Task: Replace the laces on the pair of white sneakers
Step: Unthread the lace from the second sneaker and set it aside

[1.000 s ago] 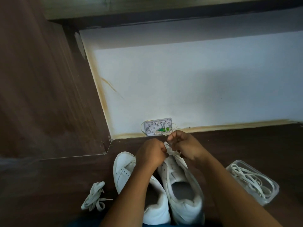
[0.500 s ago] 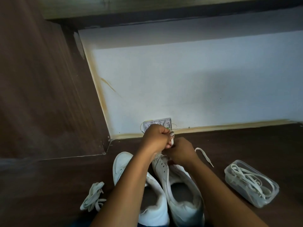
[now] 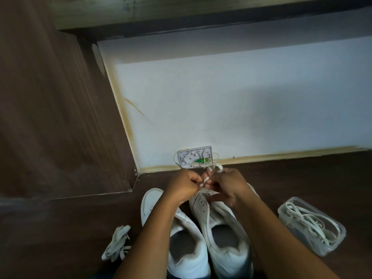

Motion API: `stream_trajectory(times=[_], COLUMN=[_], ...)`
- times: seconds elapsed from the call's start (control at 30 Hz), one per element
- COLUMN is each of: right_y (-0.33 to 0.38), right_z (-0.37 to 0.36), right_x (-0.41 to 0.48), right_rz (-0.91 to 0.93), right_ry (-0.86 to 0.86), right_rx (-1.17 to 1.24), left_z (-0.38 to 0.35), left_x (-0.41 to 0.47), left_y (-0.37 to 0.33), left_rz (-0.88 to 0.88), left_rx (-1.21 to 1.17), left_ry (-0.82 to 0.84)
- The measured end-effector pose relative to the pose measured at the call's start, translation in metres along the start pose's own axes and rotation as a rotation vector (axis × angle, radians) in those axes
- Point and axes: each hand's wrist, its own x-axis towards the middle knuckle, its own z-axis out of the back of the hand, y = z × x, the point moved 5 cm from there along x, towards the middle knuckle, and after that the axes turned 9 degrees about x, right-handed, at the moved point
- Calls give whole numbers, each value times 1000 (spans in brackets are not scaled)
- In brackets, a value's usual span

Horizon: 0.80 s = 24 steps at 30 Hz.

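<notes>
My left hand [image 3: 182, 187] and right hand [image 3: 227, 186] meet over the front eyelets of the white low-top sneaker [image 3: 225, 238] on my right. Both sets of fingers are curled, pinching a flat white shoelace [image 3: 217, 167] that passes between my fingertips and loops out just past my right knuckles. The matching white sneaker [image 3: 152, 204] sits just beside it on the dark wooden floor [image 3: 60, 228], with a loose bundle of white laces [image 3: 117, 244] to my left and a clear plastic tub [image 3: 327, 251] of coiled laces to my right.
</notes>
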Motion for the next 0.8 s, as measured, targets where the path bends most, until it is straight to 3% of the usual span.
stream_trajectory(times=[0.13,0.2,0.33,0.43,0.6,0.73,0.8], right_y=[0,0,-10,-12,-5,-5,-4], right_z=[3,3,-4,-5,-2,-1,1], right_x=[3,3,-2,-4,-6,0,3], right_rz=[-50,-71,-62,79,105,37,14], right_ry=[30,89,271,184,93,72,99], right_rx=[141,153,-49,-180,48,214,251], left_z=[0,7,41,48,16,18,9], left_x=[4,2,-10,-17,-8,-3,-3], left_y=[-1,-11,-56,-72,-26,-21,-17], left_rz=[-25,-31,-202,-298,-44,-43,-35], left_rx=[-44,-174,-623,-739,-312,-210,30], left_ry=[5,-69,-224,-187,-41,-108,-18])
